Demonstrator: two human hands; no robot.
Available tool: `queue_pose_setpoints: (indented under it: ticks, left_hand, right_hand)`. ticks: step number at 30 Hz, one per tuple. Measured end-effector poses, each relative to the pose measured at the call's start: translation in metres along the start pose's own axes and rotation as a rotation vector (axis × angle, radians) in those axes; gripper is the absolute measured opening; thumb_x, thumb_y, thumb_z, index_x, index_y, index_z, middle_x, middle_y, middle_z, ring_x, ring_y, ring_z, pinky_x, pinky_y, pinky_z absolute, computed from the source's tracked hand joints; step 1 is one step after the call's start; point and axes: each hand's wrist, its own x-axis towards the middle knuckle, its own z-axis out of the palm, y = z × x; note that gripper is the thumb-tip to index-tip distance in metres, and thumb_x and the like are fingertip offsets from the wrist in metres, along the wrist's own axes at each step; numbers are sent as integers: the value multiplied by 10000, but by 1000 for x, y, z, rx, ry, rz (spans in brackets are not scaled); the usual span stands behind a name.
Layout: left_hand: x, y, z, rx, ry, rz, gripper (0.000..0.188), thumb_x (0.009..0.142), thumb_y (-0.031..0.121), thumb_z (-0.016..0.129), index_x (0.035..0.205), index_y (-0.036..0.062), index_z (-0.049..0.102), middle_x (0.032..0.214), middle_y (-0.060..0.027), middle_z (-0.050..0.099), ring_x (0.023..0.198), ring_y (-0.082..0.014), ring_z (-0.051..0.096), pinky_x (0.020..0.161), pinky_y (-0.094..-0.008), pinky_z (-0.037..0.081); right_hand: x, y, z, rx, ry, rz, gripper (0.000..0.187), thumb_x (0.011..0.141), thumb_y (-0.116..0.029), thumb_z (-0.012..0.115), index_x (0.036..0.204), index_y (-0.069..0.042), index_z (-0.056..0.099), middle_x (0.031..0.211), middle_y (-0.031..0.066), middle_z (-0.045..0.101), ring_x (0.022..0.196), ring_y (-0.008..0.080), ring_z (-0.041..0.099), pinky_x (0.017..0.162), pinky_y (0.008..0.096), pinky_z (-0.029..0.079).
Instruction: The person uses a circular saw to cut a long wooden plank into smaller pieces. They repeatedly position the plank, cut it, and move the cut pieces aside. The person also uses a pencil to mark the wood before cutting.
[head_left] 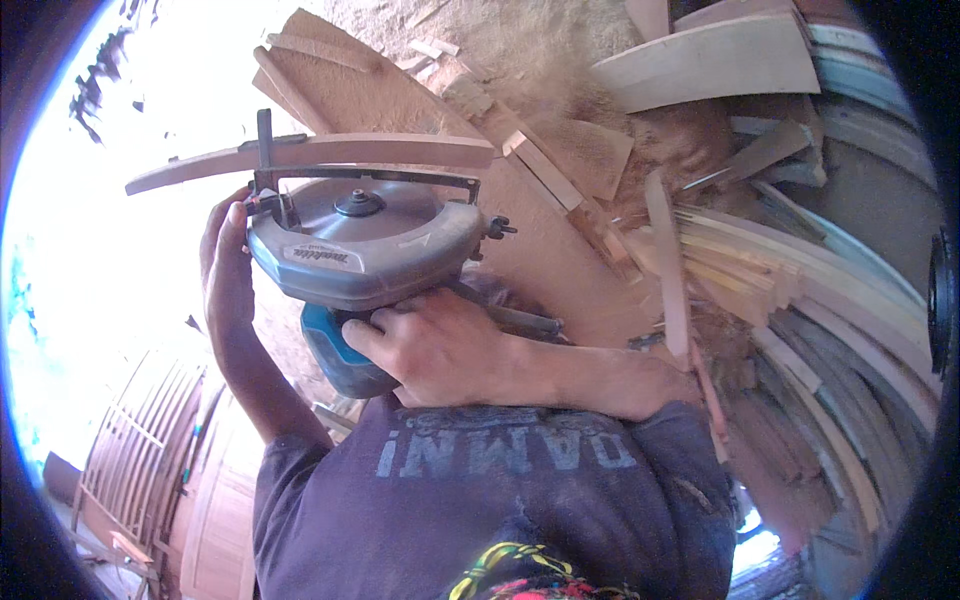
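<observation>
A circular saw with a grey blade guard and a teal body is held up in front of my chest. Its round blade shows above the guard, with the base plate seen nearly edge-on. My right hand is wrapped round the saw's handle. At the saw's left end, the fingers of my left hand close on its edge beside a small black fitting. A dark metal bar sticks up there. Just beyond the base plate runs a long, slightly curved wooden strip; whether it touches the plate I cannot tell.
Wide boards dusted with sawdust lie ahead. A short wood block rests on them. Stacked curved wood strips fill the right side, near a broad curved board. A slatted wooden frame stands at lower left.
</observation>
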Motion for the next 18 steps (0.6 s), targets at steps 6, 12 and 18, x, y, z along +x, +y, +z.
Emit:
queue_pose_setpoints:
  ticks: [6,12,18]
  left_hand:
    - [15,2,-7,64,62,42,575,1097,441,548,1419,-27,638,1267,-144,696,1140,-214,626,1007,-351,467]
    - [19,8,-9,3,65,10,523,1128,372,499,1425,-42,617,1281,-158,695,1163,-228,651,1034,-357,488]
    - [23,14,-15,-26,-63,49,536,1116,426,557,1370,-35,658,1226,-128,713,1129,-213,654,1012,-345,480]
  right_hand:
    - [12,25,14,65,109,-101,387,757,-147,781,1093,-6,653,911,223,734,902,423,764,834,542,619]
    - [9,33,22,87,90,-126,312,832,-138,720,1104,0,653,889,248,737,881,433,771,817,569,622]
    - [7,14,16,73,43,-86,362,817,-127,719,1137,24,641,903,273,749,840,427,776,789,541,632]
